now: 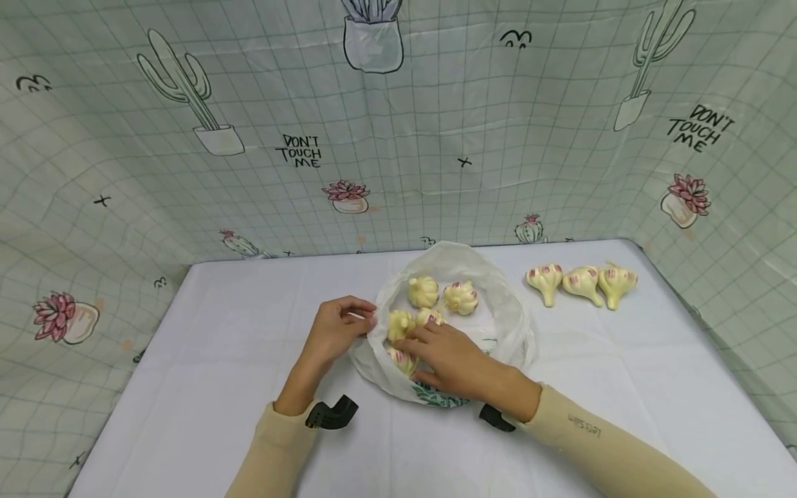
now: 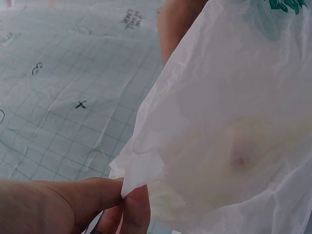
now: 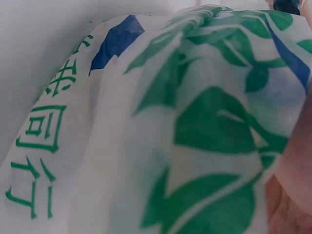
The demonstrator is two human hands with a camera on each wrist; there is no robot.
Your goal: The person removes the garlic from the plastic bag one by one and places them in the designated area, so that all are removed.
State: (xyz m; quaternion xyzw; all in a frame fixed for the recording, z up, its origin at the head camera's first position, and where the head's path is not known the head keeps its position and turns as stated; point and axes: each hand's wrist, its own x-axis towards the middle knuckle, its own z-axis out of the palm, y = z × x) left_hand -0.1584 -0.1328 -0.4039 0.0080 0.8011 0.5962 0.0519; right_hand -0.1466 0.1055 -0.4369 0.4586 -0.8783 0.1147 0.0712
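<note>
A white plastic bag (image 1: 521, 325) with green print stands with its mouth spread wide on the table. Several garlic bulbs (image 1: 423, 292), cream with purple-pink marks, lie inside it. At the bag's left rim, my left hand (image 1: 333, 330) pinches the thin plastic between thumb and fingers; the left wrist view shows this pinch close up. My right hand (image 1: 454, 360) reaches in over the front rim, its fingers and thumb around a garlic bulb (image 1: 403, 360) at the near left inside. In the right wrist view the bag's printed side (image 3: 214, 122) hides most of that hand.
Three more garlic bulbs (image 1: 582, 282) lie in a row on the white table (image 1: 236, 346), at the back right. A grid-patterned cloth (image 1: 423, 124) with cactus drawings hangs behind the table and along both sides.
</note>
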